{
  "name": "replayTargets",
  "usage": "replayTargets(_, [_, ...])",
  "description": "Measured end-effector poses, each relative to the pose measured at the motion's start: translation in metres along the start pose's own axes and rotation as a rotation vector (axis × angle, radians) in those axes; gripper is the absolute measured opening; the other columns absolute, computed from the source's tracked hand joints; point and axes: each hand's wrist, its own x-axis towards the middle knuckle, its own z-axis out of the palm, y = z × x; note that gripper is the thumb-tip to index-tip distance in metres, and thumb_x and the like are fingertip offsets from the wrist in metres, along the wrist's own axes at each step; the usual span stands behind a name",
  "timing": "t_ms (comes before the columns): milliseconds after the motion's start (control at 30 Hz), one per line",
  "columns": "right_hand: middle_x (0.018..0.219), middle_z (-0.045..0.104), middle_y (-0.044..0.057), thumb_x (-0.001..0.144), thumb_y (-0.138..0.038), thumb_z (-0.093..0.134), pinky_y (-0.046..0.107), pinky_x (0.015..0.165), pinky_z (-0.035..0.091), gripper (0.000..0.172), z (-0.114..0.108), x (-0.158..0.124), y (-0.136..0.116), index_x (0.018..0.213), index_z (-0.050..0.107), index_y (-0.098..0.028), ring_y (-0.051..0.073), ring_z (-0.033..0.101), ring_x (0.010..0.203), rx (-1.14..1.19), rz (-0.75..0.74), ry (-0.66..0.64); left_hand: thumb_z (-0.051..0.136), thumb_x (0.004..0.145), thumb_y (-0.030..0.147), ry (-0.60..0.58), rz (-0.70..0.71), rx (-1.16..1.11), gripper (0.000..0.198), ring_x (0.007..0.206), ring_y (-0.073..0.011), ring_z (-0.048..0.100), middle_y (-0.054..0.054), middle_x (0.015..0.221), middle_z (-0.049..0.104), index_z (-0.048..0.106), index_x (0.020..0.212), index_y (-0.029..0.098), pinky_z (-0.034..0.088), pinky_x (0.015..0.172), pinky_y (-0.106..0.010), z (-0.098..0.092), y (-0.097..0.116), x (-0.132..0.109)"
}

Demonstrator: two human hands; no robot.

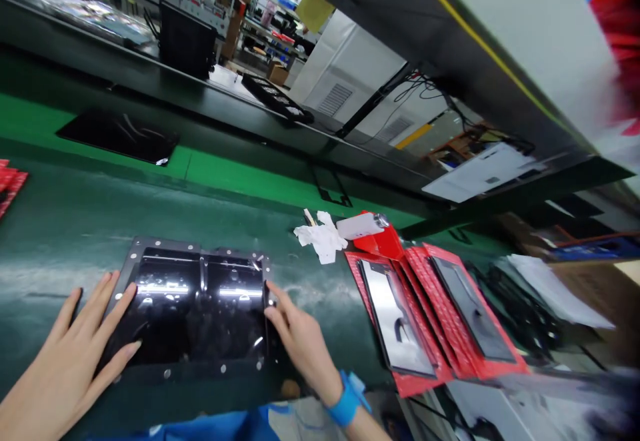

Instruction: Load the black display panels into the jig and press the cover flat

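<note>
A flat black glossy panel (200,321) with two dark sections and a grey rim dotted with several light round spots lies on the green table mat. My left hand (75,354) rests at the panel's left edge, its fingers spread and some fingertips over the rim. At the right edge, my right hand (303,341) grips the panel between thumb and forefinger, the other fingers curled. A blue wrist strap (349,398) is around my right wrist. What lies under the panel is hidden.
Right of the panel lie red bubble-wrap pouches (430,308) bearing a silvery screen (397,318) and a dark screen (473,308). Crumpled white tissue (323,236) and a white bottle (361,225) sit behind. A dark sheet (119,136) lies at the back left. An overhead shelf (450,41) slants across.
</note>
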Motion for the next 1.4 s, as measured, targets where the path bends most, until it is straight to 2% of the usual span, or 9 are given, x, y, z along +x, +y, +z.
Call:
replayTargets(133, [0.121,0.063,0.010,0.100,-0.038,0.044,0.044,0.099,0.047,0.040,-0.014,0.052,-0.030,0.137,0.052,-0.025,0.027,0.057,0.114,-0.073,-0.279,0.105,0.052,0.086,0.066,-0.034,0.004,0.067,0.098,0.149,-0.0397,0.018,-0.018,0.163,0.019,0.012,0.159,0.014,0.014,0.120,-0.061,0.002,-0.001,-0.004])
replayTargets(300, [0.135,0.058,0.007,0.097,-0.015,0.039,0.045,0.102,0.045,0.052,0.005,0.088,-0.067,0.147,0.040,-0.030,0.023,0.051,0.126,-0.030,-0.566,-0.055,0.054,0.079,0.076,-0.043,0.011,0.044,0.114,0.149,-0.0427,0.016,-0.025,0.160,0.020,0.007,0.158,0.009,0.011,0.116,-0.068,-0.001,-0.001,-0.006])
replayTargets(667, [0.108,0.065,0.004,0.086,-0.019,0.048,0.043,0.098,0.044,0.056,0.011,0.117,-0.071,0.141,0.046,-0.026,0.019,0.059,0.102,0.402,-0.388,-0.194,0.053,0.071,0.084,-0.055,-0.037,-0.045,0.125,0.149,-0.0435,0.012,-0.027,0.160,0.019,0.001,0.158,0.009,0.003,0.114,-0.072,-0.012,0.006,-0.004])
replayTargets(733, [0.107,0.064,0.004,0.088,-0.025,0.052,0.039,0.094,0.046,0.055,0.003,0.122,-0.075,0.143,0.045,-0.025,0.019,0.059,0.098,0.408,-0.369,-0.273,0.049,0.077,0.082,-0.080,-0.046,-0.117,0.117,0.151,-0.0409,0.005,-0.024,0.162,0.012,0.002,0.158,0.012,0.004,0.116,-0.070,-0.015,0.003,-0.004])
replayTargets(867, [0.111,0.064,0.006,0.089,-0.037,0.056,0.037,0.084,0.048,0.051,-0.008,0.129,-0.080,0.138,0.053,-0.025,0.018,0.057,0.088,0.400,-0.352,-0.391,0.013,0.104,0.045,-0.151,-0.178,-0.380,0.056,0.152,-0.0243,-0.006,-0.003,0.166,0.004,0.031,0.153,0.026,0.017,0.123,-0.057,-0.026,-0.007,0.001])
replayTargets(1000, [0.110,0.065,0.006,0.087,-0.041,0.060,0.034,0.075,0.048,0.047,-0.014,0.133,-0.081,0.132,0.060,-0.026,0.015,0.053,0.073,0.417,-0.327,-0.439,0.008,0.105,0.038,-0.135,-0.350,-0.538,0.057,0.152,-0.0192,-0.005,0.005,0.164,0.014,0.056,0.135,0.029,0.021,0.123,-0.055,-0.032,-0.006,0.014])
replayTargets(1100, [0.104,0.065,0.004,0.086,-0.040,0.063,0.032,0.074,0.047,0.045,-0.028,0.133,-0.081,0.128,0.063,-0.026,0.015,0.054,0.073,0.473,-0.329,-0.406,0.025,0.104,0.043,-0.027,-0.379,-0.609,0.043,0.153,-0.0213,0.000,-0.002,0.163,0.024,0.052,0.134,0.027,0.024,0.121,-0.057,-0.033,0.012,0.028])
replayTargets(1233, [0.107,0.066,0.005,0.087,-0.038,0.063,0.030,0.075,0.048,0.044,-0.060,0.130,-0.083,0.129,0.061,-0.025,0.015,0.057,0.077,0.549,-0.369,-0.291,0.039,0.100,0.046,0.059,-0.396,-0.931,0.043,0.141,-0.0237,0.042,-0.011,0.148,0.049,0.036,0.139,0.028,0.049,0.106,-0.043,-0.035,0.046,0.055])
replayTargets(1400, [0.130,0.062,0.007,0.093,-0.039,0.058,0.040,0.097,0.046,0.047,-0.095,0.112,-0.064,0.138,0.053,-0.028,0.022,0.060,0.109,0.446,-0.441,0.158,0.063,0.088,0.048,0.170,-0.517,-1.440,0.044,0.103,-0.0225,0.067,-0.005,0.118,0.066,0.048,0.124,0.028,0.055,0.082,-0.031,-0.036,0.057,0.121])
